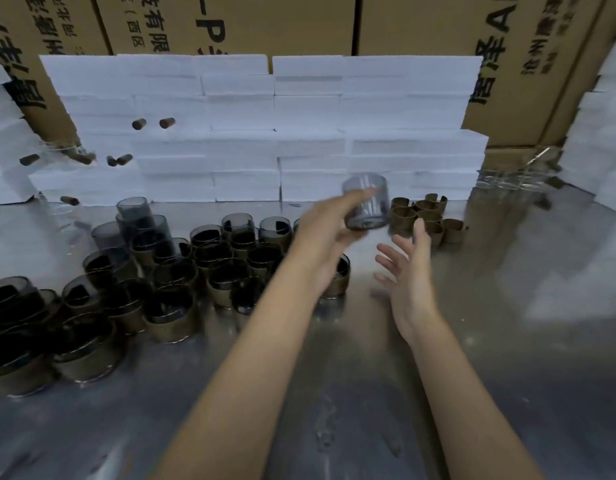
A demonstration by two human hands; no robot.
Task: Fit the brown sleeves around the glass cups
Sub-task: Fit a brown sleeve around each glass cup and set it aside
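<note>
Left hand [329, 230] clamped on bare glass cup [367, 202]; right hand [408, 271] spread, holding nothing. Best to pick one brown sleeve [403, 216], then slide on squarely.

hands: two, left [329, 233] and right [408, 271] | bare glass cup in hand [367, 202]: one | loose brown sleeves [422, 216]: roughly ten, blurred | sleeved cups [168, 268]: too many and overlapped to count | white boxes [251, 133]: stacked, uncounted
</note>
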